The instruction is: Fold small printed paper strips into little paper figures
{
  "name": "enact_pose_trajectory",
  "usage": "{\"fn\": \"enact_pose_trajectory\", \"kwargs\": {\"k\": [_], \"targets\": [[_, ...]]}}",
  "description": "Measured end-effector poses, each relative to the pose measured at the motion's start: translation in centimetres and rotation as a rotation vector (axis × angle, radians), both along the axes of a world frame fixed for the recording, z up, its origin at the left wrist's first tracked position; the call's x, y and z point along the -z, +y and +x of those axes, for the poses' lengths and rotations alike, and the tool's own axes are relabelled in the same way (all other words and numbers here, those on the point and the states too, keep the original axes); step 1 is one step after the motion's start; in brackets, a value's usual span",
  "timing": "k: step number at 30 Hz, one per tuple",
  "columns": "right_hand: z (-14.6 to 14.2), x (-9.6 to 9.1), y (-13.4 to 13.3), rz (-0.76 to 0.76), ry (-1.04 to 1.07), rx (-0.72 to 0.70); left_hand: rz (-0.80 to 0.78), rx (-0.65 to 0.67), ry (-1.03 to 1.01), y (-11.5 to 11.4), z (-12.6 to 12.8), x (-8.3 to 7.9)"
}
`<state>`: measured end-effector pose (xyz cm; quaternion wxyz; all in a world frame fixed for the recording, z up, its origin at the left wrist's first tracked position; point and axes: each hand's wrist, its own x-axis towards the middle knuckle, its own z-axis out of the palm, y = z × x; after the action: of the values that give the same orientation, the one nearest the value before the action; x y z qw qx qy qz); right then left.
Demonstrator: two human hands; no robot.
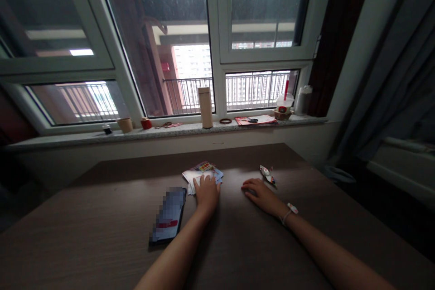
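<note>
My left hand (206, 192) lies on a loose, fanned pile of printed cards or papers (194, 176), its fingers stretched over the pile's near right part. White and colourful faces show around the fingertips. To the right, my right hand (261, 195) rests on the brown table (112, 208), fingers slightly bent and apart, with nothing in it. Just beyond it is a small, crumpled white and coloured wrapper (268, 175), not touched by the hand. A phone (170, 213) lies left of my left forearm, its screen partly blurred out.
Behind the table runs a stone windowsill (183, 130). On it stand a beige flask (205, 108), a paper cup (125, 125), a small red item (146, 123), scissors (253, 120) on red papers, a drink cup with a straw (284, 102) and a grey bottle (303, 99).
</note>
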<state>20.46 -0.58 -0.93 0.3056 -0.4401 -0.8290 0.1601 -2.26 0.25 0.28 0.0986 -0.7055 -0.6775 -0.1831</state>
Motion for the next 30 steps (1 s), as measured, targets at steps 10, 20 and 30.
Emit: {"fn": "enact_pose_trajectory", "kwargs": {"k": [10, 20, 30], "targets": [[0.1, 0.0, 0.0, -0.006, -0.013, -0.008, -0.035, 0.066, 0.039, 1.3, -1.0, -0.1], [0.0, -0.2, -0.1, -0.001, -0.026, -0.013, -0.027, 0.044, 0.053, 1.0, -0.8, -0.7], [0.0, 0.0, 0.0, 0.008, -0.065, -0.011, -0.073, 0.057, 0.028, 1.3, -1.1, -1.0]]}}
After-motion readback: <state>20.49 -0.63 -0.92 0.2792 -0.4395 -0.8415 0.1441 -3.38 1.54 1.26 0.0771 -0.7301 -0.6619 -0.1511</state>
